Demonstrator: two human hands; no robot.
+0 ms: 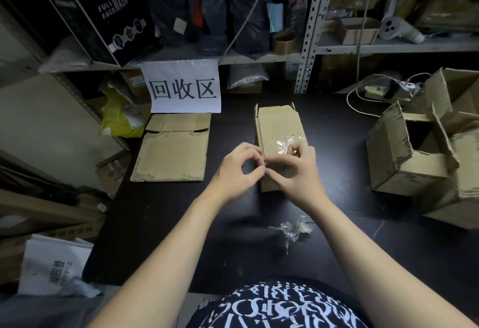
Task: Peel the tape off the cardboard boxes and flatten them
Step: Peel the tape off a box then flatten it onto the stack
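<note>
person's wearing a black shirt point(280, 309) w/ dense white letter-like print. left hand point(237, 171) & right hand point(298, 174) are showing bare, forearms point(166, 244) too, uncovered all the way back.

Single head-worn wide-angle view, forward and down over the table point(155, 211)

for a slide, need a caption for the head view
Left hand and right hand pinch clear tape on a narrow cardboard box on a black table.
</note>
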